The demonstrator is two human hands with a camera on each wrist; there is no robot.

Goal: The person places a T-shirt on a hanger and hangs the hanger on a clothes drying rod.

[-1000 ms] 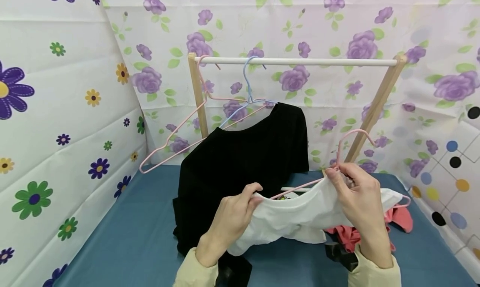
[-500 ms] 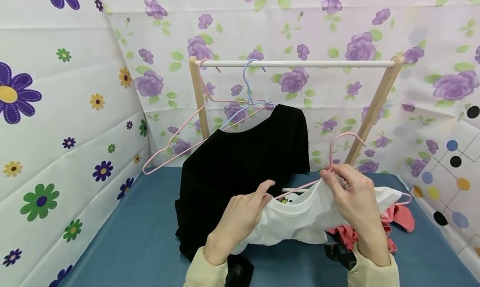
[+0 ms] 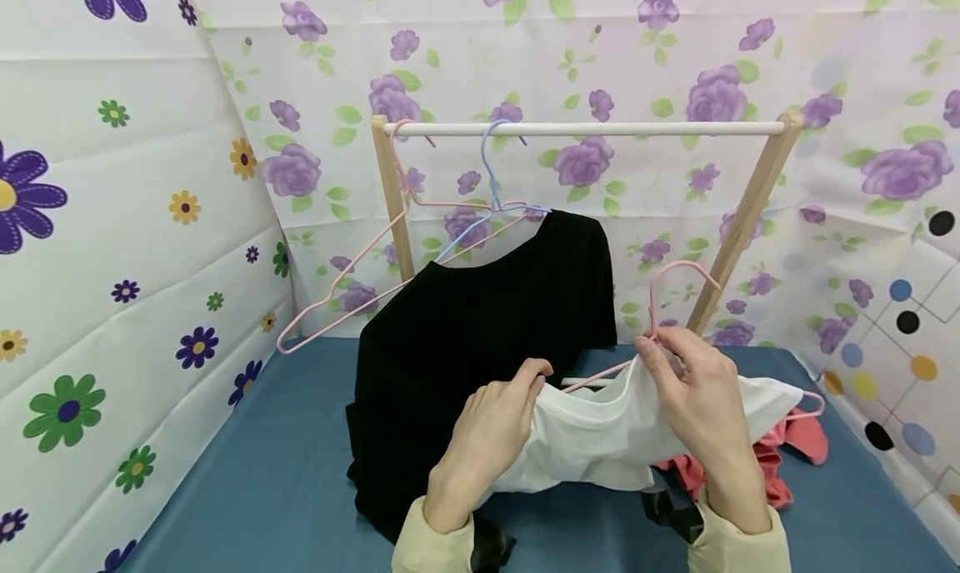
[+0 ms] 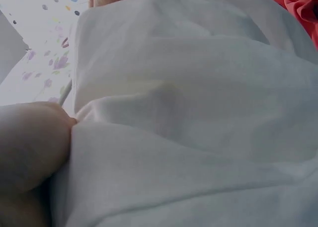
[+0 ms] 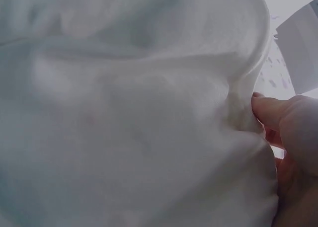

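A white shirt (image 3: 585, 435) is low in front of the rack (image 3: 600, 129), a pink hanger (image 3: 652, 298) inside it, the left hand (image 3: 491, 431) pinching one side of its neckline and the right hand (image 3: 701, 390) pinching the other beside the hook. From the rack's left half hang a black shirt (image 3: 480, 331) on a blue hanger (image 3: 491, 177) and a second pink hanger (image 3: 369, 251); red cloth (image 3: 806, 440) lies before its right post.

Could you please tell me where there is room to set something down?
The blue surface is bare between the left wall and black garment; a narrower strip separates the red cloth from the right wall. The left hand, right hand and white garment crowd the middle.
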